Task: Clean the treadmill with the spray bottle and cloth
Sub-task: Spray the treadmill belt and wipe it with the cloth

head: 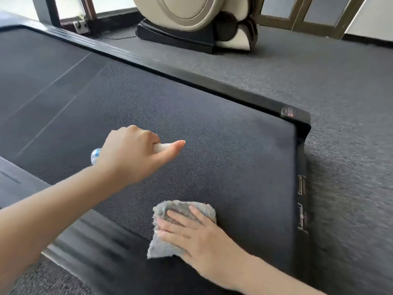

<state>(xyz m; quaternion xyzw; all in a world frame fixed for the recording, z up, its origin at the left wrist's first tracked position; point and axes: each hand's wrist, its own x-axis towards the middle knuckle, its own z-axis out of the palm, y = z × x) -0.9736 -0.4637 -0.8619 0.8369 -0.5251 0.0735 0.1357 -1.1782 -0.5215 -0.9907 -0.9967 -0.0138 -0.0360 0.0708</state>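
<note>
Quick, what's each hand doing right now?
Left hand: closed around the spray bottle, index finger stretched out over its white top.
Right hand: open, fingers spread, pressing the grey cloth flat on the treadmill belt.

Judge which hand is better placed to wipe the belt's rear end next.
Right. The right hand is pressed flat on the cloth, already on the belt near its rear edge. The left hand has its grip around the bottle, above the belt.

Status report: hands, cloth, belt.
Left hand gripping spray bottle over treadmill belt. Right hand pressing grey cloth flat on belt. Nothing obstructing.
</note>
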